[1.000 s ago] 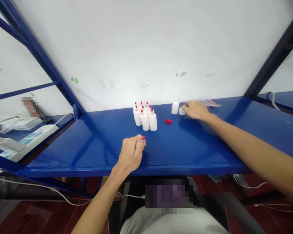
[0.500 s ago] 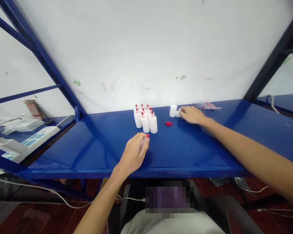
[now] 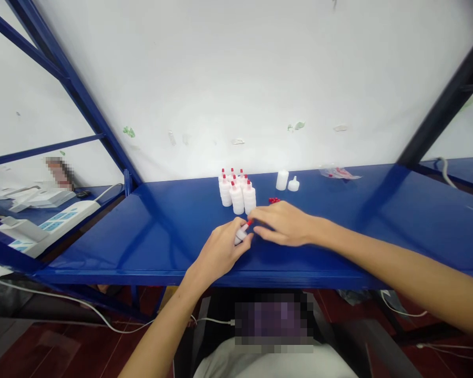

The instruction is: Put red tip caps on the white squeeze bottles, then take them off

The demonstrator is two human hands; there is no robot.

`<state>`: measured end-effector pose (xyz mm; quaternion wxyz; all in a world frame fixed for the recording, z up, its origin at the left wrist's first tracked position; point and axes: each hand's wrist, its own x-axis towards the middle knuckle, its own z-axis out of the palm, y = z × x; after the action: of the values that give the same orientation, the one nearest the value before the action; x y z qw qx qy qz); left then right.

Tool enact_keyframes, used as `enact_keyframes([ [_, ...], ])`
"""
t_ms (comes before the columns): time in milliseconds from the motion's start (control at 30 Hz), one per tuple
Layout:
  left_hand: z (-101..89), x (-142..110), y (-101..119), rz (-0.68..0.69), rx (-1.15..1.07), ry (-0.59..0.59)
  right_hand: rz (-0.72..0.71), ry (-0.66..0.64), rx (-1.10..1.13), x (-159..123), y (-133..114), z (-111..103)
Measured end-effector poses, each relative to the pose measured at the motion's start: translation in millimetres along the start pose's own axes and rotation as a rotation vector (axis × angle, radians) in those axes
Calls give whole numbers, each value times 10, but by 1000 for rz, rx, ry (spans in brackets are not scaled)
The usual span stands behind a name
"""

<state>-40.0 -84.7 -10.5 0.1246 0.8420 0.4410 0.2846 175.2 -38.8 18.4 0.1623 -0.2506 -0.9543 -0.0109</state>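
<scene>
My left hand (image 3: 224, 244) is closed around a small white squeeze bottle (image 3: 241, 234) whose nozzle carries a red tip; the bottle tilts up and to the right. Close beside that tip, my right hand (image 3: 284, 223) has its thumb and fingers apart, and nothing shows in it. Whether its fingertips touch the tip I cannot tell. Just behind the hands stands a tight group of white bottles with red tips (image 3: 237, 199). Several loose red caps (image 3: 274, 200) lie beyond my right hand, partly covered by it.
Toward the back of the blue table (image 3: 339, 210) stand an uncapped white bottle (image 3: 282, 180) and a white nozzle cap (image 3: 294, 184). A clear plastic bag (image 3: 341, 172) with red bits lies near the wall. At left is a white power strip (image 3: 57, 228).
My right hand has moved from the white nozzle cap at the back toward me and left, to the bottle in my left hand. The nozzle cap stays on the table.
</scene>
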Motion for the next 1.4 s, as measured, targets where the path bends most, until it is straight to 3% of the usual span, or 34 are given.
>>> enact_keyframes([
  [233,34,-23,-9,-11,160,-19,-69,-70,-278,83,-186,192],
  [400,23,-27,20,17,224,-37,108,-107,-384,125,-216,197],
  [500,23,-34,42,12,287,21,301,-120,-417,101,-64,111],
  [633,21,-31,50,-13,254,19,460,-32,-395,-37,359,-39],
  [767,12,-25,37,-1,225,-27,454,-7,-260,-177,762,-53],
  [867,6,-27,32,-5,217,-37,443,-47,-152,-216,928,18],
  [1200,-8,-19,47,-3,208,-47,405,-86,-71,-225,1058,105],
  [1400,-14,-13,48,-4,200,-57,529,-63,30,-184,972,40],
])
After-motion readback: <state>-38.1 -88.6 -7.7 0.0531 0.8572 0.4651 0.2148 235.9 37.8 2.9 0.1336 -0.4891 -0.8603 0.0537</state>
